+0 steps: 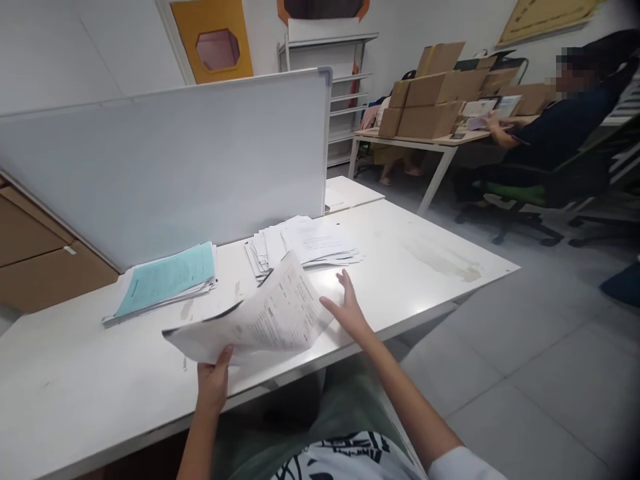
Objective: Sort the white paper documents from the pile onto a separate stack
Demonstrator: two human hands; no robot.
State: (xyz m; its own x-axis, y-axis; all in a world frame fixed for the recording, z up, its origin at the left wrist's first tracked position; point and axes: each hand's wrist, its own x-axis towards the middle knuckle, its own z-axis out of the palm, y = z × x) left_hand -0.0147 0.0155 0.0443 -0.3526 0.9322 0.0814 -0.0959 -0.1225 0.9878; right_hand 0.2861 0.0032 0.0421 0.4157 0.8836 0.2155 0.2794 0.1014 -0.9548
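My left hand (214, 381) grips the near edge of a bundle of printed white papers (255, 319), holding it lifted and curled above the white desk (425, 267). My right hand (347, 308) hovers beside the bundle's right edge, fingers stretched out and apart, holding nothing. Just beyond it lies a fanned pile of white sheets (305, 244). Further left on the desk rests a stack topped by a light blue sheet (167, 280).
A white partition board (165, 160) stands along the desk's far side. A person in dark clothes (555, 133) sits on a chair at another table (425, 141) loaded with cardboard boxes (430, 100). Grey tiled floor spreads to the right. Brown drawers (40, 260) are at left.
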